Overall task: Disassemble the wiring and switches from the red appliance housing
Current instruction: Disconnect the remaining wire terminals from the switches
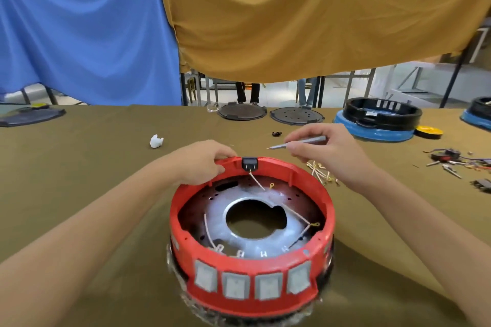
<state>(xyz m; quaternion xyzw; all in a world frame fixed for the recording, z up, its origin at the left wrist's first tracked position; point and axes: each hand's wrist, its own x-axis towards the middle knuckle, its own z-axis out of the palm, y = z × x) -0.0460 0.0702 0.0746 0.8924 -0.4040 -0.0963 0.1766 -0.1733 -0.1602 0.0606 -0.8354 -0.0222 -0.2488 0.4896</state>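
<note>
Two bare hands work over a round red housing [251,268] that sits on the table [79,167], close to the person and in the middle of the view. The table has an olive-green cloth on it.

The left hand [200,163] holds the far rim of the red housing. Its fingers curl over the top edge, just left of a small black switch [250,163] set in that rim. A thin pale wire [256,180] runs down from the switch into the ring.

The right hand [322,150] is up above the table, just past the far rim and not touching the housing. Its grip is a pinch: thumb and fingers are closed on a thin gray screwdriver [297,142]. The tip points left, toward the black switch, but there is a gap between them.

Inside the ring is a shiny silver plate [255,245] with a big hole in the middle. More pale wires [297,216] lie across it, some with little yellow ring ends. Four gray square switches [252,283] sit in a row on the near wall of the housing.

Just right of the housing lies a small pile of loose wires [320,171]. Farther right is a heap of small parts [457,160]. At the far edge of the table are two dark round plates [268,113] and a black and blue housing [377,121]. A little white lump [156,141] lies to the left. Blue cloth [79,29] and mustard-yellow cloth [305,13] hang behind the table.
</note>
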